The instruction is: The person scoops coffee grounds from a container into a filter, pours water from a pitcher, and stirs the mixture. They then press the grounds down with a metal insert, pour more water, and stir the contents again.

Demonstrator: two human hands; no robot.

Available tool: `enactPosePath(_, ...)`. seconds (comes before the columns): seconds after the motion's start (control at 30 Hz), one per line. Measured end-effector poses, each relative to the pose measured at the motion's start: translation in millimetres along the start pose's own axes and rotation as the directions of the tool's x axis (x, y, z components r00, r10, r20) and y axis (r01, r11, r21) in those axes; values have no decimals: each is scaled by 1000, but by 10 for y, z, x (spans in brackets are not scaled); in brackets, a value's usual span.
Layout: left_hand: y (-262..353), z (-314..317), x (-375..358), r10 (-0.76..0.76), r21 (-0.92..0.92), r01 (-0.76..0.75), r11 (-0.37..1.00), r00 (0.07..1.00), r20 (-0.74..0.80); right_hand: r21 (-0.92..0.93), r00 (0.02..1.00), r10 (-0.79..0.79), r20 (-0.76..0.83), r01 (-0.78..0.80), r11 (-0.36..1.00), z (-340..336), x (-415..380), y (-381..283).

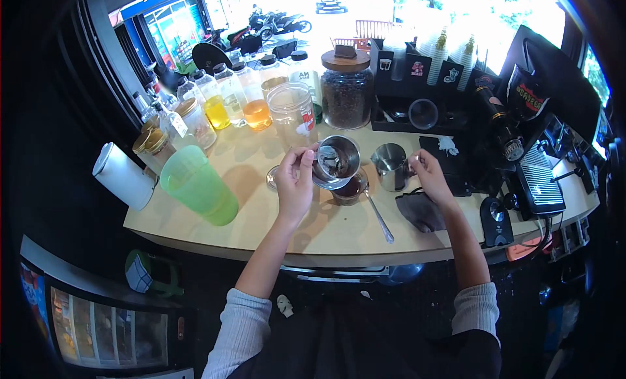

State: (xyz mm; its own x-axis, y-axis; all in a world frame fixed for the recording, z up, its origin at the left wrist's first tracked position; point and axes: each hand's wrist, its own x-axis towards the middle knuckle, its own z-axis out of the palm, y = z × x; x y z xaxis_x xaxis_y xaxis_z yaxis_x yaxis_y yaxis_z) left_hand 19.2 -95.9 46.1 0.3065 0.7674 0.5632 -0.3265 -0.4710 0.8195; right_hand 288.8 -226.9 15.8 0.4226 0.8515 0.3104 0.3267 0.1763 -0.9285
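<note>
My left hand [295, 185] pinches the side of a metal drip coffee filter [339, 162] with a flared base. It is tilted so its inside faces me, with dark residue in the bottom. Just below and overlapped by it stands a small glass cup [349, 195] with dark contents. A long metal spoon [380, 217] leans from that cup onto the tabletop. My right hand [430, 177] has its fingers closed on the handle of a steel milk pitcher [391, 169], to the right of the glass. A round clear or metal disc [272, 178] lies partly hidden behind my left hand.
A green pitcher [199, 183] and white canister [124, 175] stand left. Behind are syrup bottles [228, 95], a clear jar [291, 112] and a coffee bean jar [347, 92]. A dark cloth [424, 211] lies near my right wrist, with an espresso machine [538, 183] further right.
</note>
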Motion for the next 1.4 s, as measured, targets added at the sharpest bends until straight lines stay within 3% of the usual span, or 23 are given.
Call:
enactPosePath(0.37,237,68,147,30,324,-47,945,998,57,-112,984,-175,45,179,977,-4,136,-1033)
enactPosePath(0.4,234,72,155,42,340,-65,938,996,73,-209,979,-197,53,203,957,2,178,-1063)
enactPosePath(0.53,295,105,166,61,384,-99,918,992,109,-297,987,-153,58,163,941,153,138,-1380)
enactPosePath(0.6,311,122,169,62,385,-105,917,991,121,-372,971,-220,96,240,897,185,185,-1382)
enactPosePath(0.8,312,160,156,87,380,-134,915,986,140,-527,961,-216,170,274,804,291,174,-1584)
enactPosePath(1.27,278,124,85,67,387,-98,917,993,93,-570,956,-209,205,290,769,373,83,-1810)
enactPosePath(1.4,153,105,45,-19,221,3,975,997,71,-540,957,-213,196,287,791,398,68,-1860)
